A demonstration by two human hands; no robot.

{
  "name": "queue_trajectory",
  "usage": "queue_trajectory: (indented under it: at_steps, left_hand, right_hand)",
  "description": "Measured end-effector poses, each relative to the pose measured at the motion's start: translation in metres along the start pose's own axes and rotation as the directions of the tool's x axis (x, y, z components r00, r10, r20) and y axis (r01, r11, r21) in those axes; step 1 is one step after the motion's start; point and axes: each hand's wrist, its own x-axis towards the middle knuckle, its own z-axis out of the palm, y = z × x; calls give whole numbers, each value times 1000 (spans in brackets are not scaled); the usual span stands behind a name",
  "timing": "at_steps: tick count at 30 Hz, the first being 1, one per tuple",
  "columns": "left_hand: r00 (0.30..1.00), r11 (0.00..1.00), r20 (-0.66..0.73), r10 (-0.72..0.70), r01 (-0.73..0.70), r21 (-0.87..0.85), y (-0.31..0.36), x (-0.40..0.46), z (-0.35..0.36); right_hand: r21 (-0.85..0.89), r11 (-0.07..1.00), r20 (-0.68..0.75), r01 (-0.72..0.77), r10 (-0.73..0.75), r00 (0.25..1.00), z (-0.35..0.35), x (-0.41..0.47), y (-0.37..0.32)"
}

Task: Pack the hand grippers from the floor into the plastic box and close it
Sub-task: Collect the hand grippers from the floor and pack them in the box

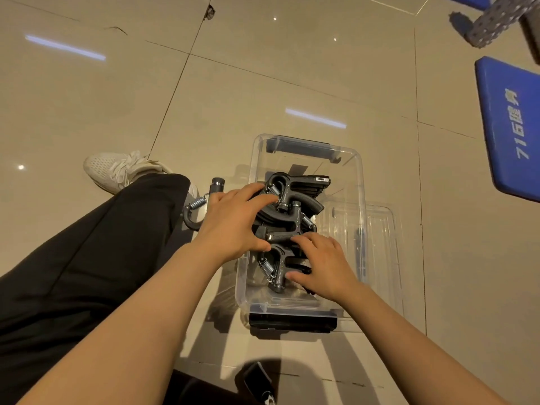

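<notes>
Clear plastic box [355,171] sits open on the tiled floor [263,83], w/ a pile of black hand grippers [295,200] inside. Left hand [233,220] lies over the pile's left side, fingers [257,190] spread wide, pressing on the grippers, not wrapped around any. Right hand [324,264] lies flat on the near ones, fingers splayed. One more gripper [194,210] lies on the floor just left of the box, beside a black trouser leg [87,258]. Clear lid [380,229], prob. the box's, lies right of it
</notes>
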Motion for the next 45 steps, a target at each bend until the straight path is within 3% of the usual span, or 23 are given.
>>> queue_trajectory:
  at_steps: [1, 3, 5, 9, 13, 16, 18, 22, 25, 27, 30, 41, 45]
  left_hand:
    - [1000, 999, -20, 4, -5, -42, 4, 0, -4]
    - [995, 975, -97, 2, -23, -220, 18, 0, -16]
    - [977, 883, -215, -6, -96, -460, 34, -1, -32]
    - [940, 667, -341, 15, -264, -697, 59, -7, -50]
    - [946, 497, -324, -21, -272, -824, 67, -10, -43]
    - [966, 450, -260, -1, -232, -862, 61, -9, -38]
    - [974, 507, -223, 41, -213, -835, 54, -8, -39]
    - [986, 855, -157, 60, -132, -501, 22, -4, -31]
    - [994, 992, 102, -26, 38, -120, -10, -6, -7]
    - [974, 999, 223, -50, 43, 33, -19, -10, 10]
    - [967, 996, 249, -59, 39, 83, -22, -12, 18]
    - [969, 989, 242, -58, 22, 147, -21, -7, 18]
    - [966, 989, 249, -64, 28, 145, -21, -7, 19]
  right_hand:
    - [178, 984, -56, -21, 31, 998, -7, -3, -8]
    - [522, 853, -145, -17, 109, 983, -24, -13, -27]
    - [681, 727, -260, 83, 134, 956, -39, -23, -42]
    - [739, 619, -442, 265, 150, 885, -70, -38, -56]
    - [681, 664, -518, 308, 140, 844, -89, -42, -54]
    - [665, 691, -491, 283, 119, 863, -89, -43, -50]
    - [651, 718, -462, 247, 116, 879, -85, -42, -49]
    - [397, 905, -459, 154, 51, 887, -69, -20, -41]
    - [95, 992, -376, 79, -38, 926, -45, 11, -26]
    - [-39, 994, -316, 98, -105, 943, -25, 28, -19]
    - [-141, 979, -289, 147, -182, 940, 4, 40, -13]
    - [-86, 968, -217, 237, -250, 943, 17, 53, -7]
    - [-52, 979, -225, 197, -203, 953, 16, 55, -9]
